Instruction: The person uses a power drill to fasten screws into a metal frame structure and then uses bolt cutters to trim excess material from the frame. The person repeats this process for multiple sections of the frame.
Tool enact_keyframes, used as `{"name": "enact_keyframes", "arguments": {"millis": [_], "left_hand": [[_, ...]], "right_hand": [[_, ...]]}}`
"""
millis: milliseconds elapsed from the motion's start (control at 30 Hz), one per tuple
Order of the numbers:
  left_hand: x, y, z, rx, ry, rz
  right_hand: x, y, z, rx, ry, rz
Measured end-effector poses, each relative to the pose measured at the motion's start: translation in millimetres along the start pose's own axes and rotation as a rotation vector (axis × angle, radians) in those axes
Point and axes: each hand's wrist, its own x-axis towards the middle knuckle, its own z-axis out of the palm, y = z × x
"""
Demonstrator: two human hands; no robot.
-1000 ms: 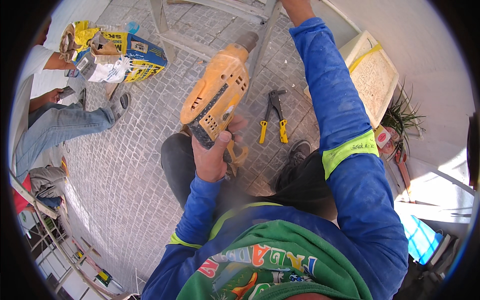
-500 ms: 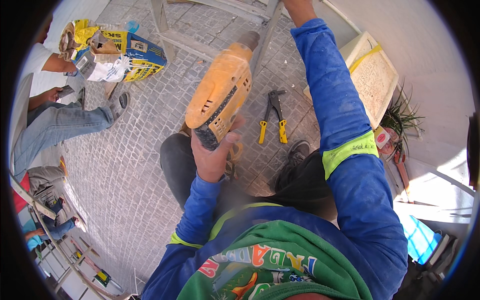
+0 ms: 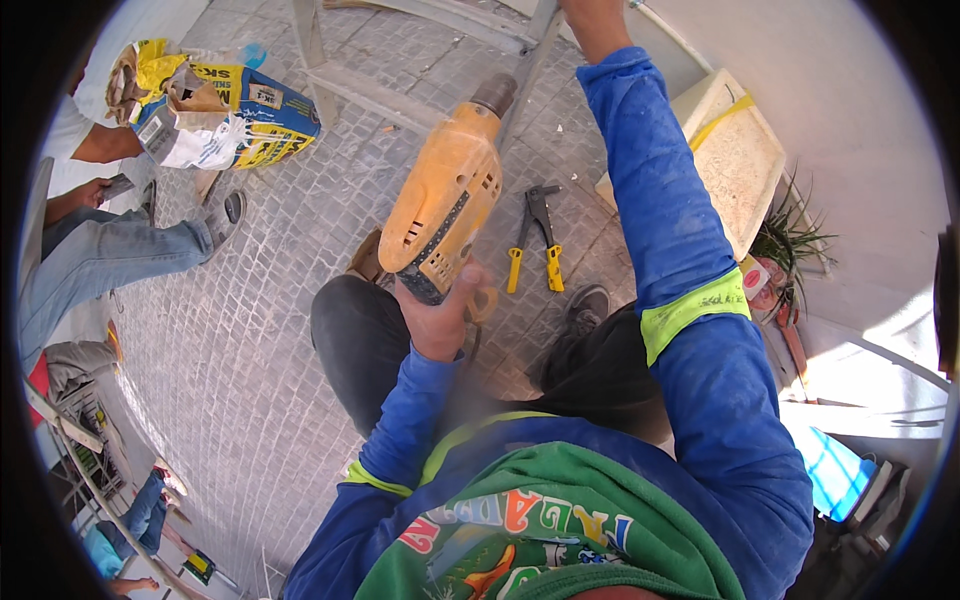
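Note:
A dusty yellow-orange power drill (image 3: 445, 195) is gripped at its rear by my left hand (image 3: 438, 320), my thumb wrapped round it. Its dark chuck (image 3: 494, 94) points up and away from me, beside a slanting metal bar (image 3: 528, 75) of a frame. My right arm stretches far forward. Only part of my right hand (image 3: 597, 30) shows at the top edge, near that bar; its fingers are cut off from sight. On the paving between my feet lies a hand riveter (image 3: 540, 232) with yellow handle ends.
At far left stands an opened blue-and-yellow bag (image 3: 285, 125), beside a person in jeans (image 3: 140, 248) holding a small dark object. A pale box (image 3: 745, 165) with a yellow strip and a spiky plant (image 3: 793, 232) stand by the right wall. More people show at lower left.
The whole view has shifted slightly. My left hand still holds the drill in almost the same pose, and my right arm stays stretched out. At lower left, another person's arm has moved.

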Motion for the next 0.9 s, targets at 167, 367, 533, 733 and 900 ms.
{"name": "enact_keyframes", "arguments": {"millis": [167, 367, 533, 733, 900], "left_hand": [[-4.2, 1.9, 9.1, 0.086, 0.032, 0.030], [-10.6, 1.0, 20.0, 0.221, 0.100, 0.139], [-11.7, 5.2, 15.7, 0.238, 0.077, 0.102], [-12.9, 5.7, 20.1, 0.263, 0.090, 0.134], [-17.6, 8.5, 18.7, 0.303, 0.107, 0.023]], "right_hand": [[-1.4, -2.3, -2.4, 0.027, -0.017, 0.011], [-0.4, 1.5, 0.6, 0.020, 0.028, -0.039], [-0.1, 0.4, 0.1, 0.023, 0.015, -0.017], [-0.8, -1.3, -1.4, 0.055, -0.005, 0.000], [-0.3, 1.0, 0.2, 0.031, 0.005, -0.019]]}}
